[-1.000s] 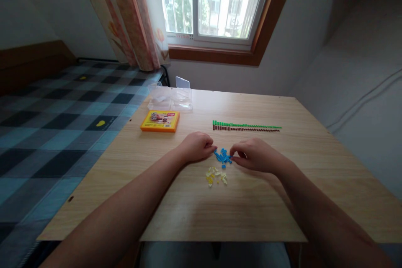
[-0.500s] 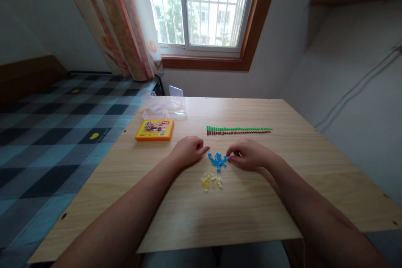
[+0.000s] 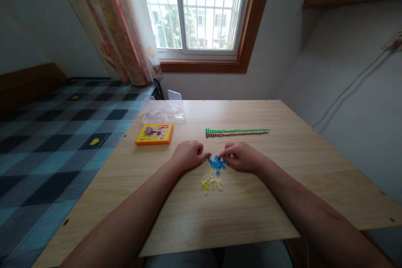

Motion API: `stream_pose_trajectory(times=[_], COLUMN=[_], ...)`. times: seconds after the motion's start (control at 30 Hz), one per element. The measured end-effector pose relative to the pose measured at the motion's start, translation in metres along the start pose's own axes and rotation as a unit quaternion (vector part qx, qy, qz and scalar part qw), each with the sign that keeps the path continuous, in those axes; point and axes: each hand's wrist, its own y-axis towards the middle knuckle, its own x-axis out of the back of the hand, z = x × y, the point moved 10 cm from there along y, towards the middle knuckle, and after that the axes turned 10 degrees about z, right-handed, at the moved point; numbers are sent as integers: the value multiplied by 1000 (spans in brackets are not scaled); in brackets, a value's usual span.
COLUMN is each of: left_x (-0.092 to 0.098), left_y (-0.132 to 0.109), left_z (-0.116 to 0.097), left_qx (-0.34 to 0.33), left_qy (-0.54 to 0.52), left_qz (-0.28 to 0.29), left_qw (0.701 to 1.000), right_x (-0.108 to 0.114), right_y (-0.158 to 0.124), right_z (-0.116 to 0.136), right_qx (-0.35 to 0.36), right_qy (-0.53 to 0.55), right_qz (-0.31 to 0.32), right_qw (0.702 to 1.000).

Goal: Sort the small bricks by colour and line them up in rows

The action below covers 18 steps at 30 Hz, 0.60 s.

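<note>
A loose pile of small blue toy bricks [image 3: 216, 163] lies on the wooden table [image 3: 251, 213] between my hands. My left hand [image 3: 189, 154] rests at the left of the pile, fingers curled in, one digit stretched to the pile's edge. What is inside its curl, if anything, is hidden. From the right, my right hand [image 3: 240, 157] reaches in with thumb and forefinger pinched at the blue bricks; the piece between the tips is too small to make out clearly. Nearer me lies a scatter of pale and deeper yellow bricks [image 3: 211, 182].
Beyond my hands run a row of green bricks [image 3: 237, 130] and a row of brown bricks [image 3: 235, 135]. An orange-yellow box [image 3: 154, 134] lies at the left, with clear plastic trays [image 3: 163, 112] behind it. A checked bed [image 3: 78, 134] adjoins the table's left edge.
My right hand has shifted left, and its fingertips are now over the blue pile. The left digit touches or nearly touches the pile's edge. The whole view has moved slightly.
</note>
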Motion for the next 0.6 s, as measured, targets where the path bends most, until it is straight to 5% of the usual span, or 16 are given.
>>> stream_pose_trajectory(times=[0.4, 0.6], left_x=[4, 5], left_y=[1, 1], left_z=[3, -3], left_qx=[2, -61], left_qy=[-3, -64], left_qz=[-23, -35], left_qw=[1000, 995], right_x=[8, 2], right_y=[1, 9], right_z=[-21, -22], right_qx=[-52, -62], right_qy=[-26, -51], right_qz=[-54, -64], right_qw=[997, 995])
